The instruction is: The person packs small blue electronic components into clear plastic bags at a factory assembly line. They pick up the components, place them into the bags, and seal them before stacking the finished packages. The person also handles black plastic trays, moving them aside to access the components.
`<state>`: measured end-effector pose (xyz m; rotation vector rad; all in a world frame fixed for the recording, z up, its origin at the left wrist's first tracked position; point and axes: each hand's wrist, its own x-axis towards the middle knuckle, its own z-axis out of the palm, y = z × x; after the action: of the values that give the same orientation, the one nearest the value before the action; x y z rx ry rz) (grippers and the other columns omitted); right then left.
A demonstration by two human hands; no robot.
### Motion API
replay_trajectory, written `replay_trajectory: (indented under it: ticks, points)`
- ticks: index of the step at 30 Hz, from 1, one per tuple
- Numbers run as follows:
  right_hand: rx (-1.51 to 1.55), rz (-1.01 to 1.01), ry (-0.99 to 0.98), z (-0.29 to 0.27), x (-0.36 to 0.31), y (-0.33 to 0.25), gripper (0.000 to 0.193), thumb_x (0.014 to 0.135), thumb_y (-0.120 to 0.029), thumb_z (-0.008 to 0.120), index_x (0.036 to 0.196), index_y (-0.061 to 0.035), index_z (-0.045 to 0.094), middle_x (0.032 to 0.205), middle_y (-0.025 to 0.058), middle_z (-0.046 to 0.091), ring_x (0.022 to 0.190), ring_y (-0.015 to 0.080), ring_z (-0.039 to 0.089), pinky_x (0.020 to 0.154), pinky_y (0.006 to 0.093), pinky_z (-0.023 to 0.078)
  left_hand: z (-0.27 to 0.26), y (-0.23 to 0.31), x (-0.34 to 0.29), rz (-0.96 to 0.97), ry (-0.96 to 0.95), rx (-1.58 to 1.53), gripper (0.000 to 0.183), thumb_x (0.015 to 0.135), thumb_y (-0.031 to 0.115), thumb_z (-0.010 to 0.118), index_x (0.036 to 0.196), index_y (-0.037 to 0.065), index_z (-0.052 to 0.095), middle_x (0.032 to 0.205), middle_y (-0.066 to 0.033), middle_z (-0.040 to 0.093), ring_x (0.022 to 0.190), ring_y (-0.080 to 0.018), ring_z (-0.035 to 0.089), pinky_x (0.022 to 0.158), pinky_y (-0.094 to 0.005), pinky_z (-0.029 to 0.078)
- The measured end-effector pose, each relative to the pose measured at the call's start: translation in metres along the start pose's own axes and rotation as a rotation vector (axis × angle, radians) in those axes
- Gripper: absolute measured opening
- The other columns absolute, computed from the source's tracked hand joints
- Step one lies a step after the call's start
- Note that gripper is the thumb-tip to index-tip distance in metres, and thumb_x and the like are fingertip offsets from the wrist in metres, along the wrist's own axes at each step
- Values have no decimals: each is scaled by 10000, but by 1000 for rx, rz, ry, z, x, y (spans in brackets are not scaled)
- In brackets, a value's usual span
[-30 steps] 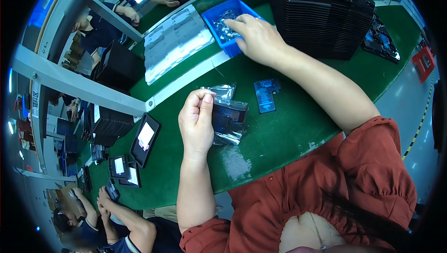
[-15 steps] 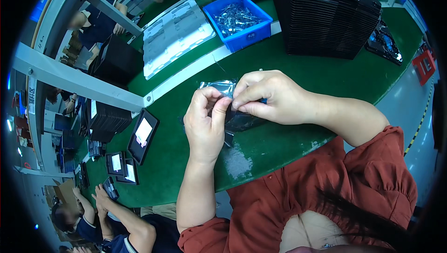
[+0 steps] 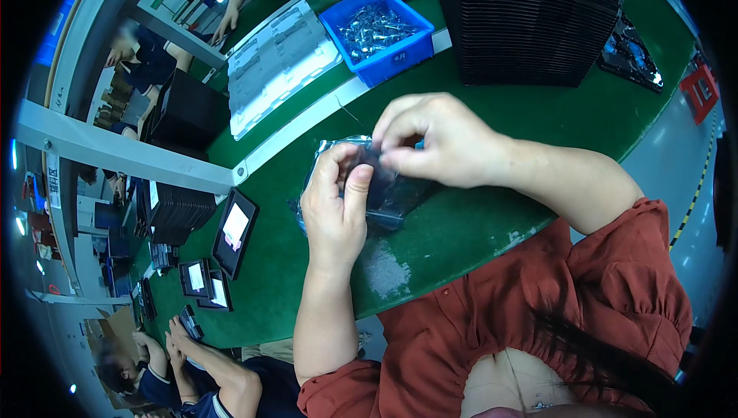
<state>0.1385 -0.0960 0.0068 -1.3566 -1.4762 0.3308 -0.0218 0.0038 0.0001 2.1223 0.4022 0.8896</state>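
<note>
A dark, shiny piece like a plastic bag point(image 3: 388, 206) lies at the middle of the green table, glossy and creased at its edges. My left hand point(image 3: 336, 199) is closed on its left side, thumb raised beside the bent fingers. Just to the right, my right hand point(image 3: 446, 141) has its thumb and fingers pinched together over the far part of the piece. Whatever sits between those fingertips is too small and blurred to name; a bit of blue shows beside them.
Ahead stands a blue bin point(image 3: 396, 60) of small metallic parts, beside a pale grey moulded tray point(image 3: 280, 64). A tall stack of black trays point(image 3: 530, 33) is at far right. Framed black panels point(image 3: 234, 232) lie left. Co-workers' hands point(image 3: 178, 341) work at lower left.
My right hand has lifted slightly up and away from my left thumb, and more of the dark shiny piece shows between the hands. My left hand has shifted only a little.
</note>
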Motion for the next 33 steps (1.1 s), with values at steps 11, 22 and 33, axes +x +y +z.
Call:
replay_trajectory:
  ticks: [11, 22, 33]
  points:
    - [74, 220, -157, -14, 7, 7, 97, 768, -89, 670, 779, 8, 675, 886, 105, 644, 803, 178, 611, 740, 286, 484, -10, -4, 4, 39, -244, 107, 250, 905, 198, 578, 1065, 8, 606, 861, -135, 647, 743, -254, 625, 684, -320, 480]
    - [148, 152, -84, -9, 5, 5, 151, 740, -110, 692, 764, 36, 665, 876, 121, 658, 798, 205, 629, 752, 304, 493, -14, -6, 6, -17, -308, 117, 349, 865, 275, 630, 1104, 25, 581, 896, -141, 662, 803, -259, 655, 720, -340, 494]
    - [322, 327, 28, -13, 8, 5, 126, 745, -90, 703, 743, 33, 672, 859, 117, 662, 796, 180, 628, 743, 295, 491, -15, -6, 6, -84, -403, 83, 594, 707, 292, 785, 1142, -6, 512, 857, -174, 660, 803, -291, 661, 718, -345, 499]
